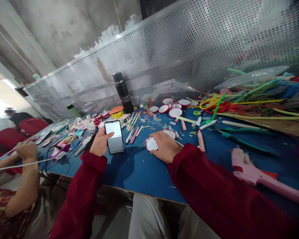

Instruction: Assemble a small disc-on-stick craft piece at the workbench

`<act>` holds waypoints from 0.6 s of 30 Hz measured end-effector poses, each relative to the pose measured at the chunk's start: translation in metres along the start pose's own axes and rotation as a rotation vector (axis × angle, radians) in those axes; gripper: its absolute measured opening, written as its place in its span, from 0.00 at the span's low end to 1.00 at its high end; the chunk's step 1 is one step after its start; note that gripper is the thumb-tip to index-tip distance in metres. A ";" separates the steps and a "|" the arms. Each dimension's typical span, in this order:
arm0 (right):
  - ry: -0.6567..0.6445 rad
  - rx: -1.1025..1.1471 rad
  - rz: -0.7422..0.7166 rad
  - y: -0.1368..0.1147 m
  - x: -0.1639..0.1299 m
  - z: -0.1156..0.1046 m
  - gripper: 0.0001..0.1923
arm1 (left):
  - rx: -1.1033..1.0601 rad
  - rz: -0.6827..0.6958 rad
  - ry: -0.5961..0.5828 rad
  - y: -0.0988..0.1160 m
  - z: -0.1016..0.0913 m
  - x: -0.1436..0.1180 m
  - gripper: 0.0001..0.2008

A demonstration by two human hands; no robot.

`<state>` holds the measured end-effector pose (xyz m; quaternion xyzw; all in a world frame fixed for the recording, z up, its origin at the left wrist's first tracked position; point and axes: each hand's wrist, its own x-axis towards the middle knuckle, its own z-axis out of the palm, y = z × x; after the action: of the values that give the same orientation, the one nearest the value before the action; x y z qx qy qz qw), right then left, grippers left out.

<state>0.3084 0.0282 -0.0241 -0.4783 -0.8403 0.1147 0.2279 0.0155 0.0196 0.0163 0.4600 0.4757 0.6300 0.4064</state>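
My left hand (99, 141) is wrapped round a smartphone (115, 146), its lit screen tilted up toward me and the thumb lying over the display. At the middle of the table my right hand (164, 146) is curled over a white disc with a red rim (151, 144), thumb and fingers at its edge. Just behind those fingers lies another white disc (169, 133), partly covered by the hand. Small coloured rubber bands (154, 122) are scattered beyond it. Several pens (134, 134) and thin sticks lie between the two hands.
A black bottle (124, 94) stands by the perforated metal panel (164, 49). More red-rimmed discs (175, 113) lie behind my right hand. At the right are green-handled pliers (246, 142), a pink glue gun (259, 176) and piled pipe cleaners (269, 96). A co-worker's hands (26, 151) are at the left.
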 end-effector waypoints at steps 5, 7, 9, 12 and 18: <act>0.032 0.022 -0.018 0.003 0.001 0.004 0.29 | -0.016 -0.038 -0.065 0.006 -0.001 -0.004 0.30; 0.050 0.031 -0.029 0.005 0.001 0.006 0.29 | -0.034 -0.046 -0.056 0.007 0.000 -0.004 0.27; 0.059 0.036 -0.024 0.005 0.001 0.007 0.29 | -0.063 -0.051 -0.024 0.007 0.002 -0.003 0.24; 0.039 0.026 -0.012 0.004 0.002 0.006 0.29 | -0.083 -0.051 0.022 0.007 0.004 -0.001 0.22; 0.013 0.008 0.009 0.002 0.001 0.003 0.30 | -0.030 -0.024 -0.053 0.007 0.001 -0.003 0.23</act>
<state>0.3077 0.0302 -0.0268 -0.4820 -0.8362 0.1159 0.2345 0.0172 0.0153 0.0229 0.4648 0.4606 0.6196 0.4334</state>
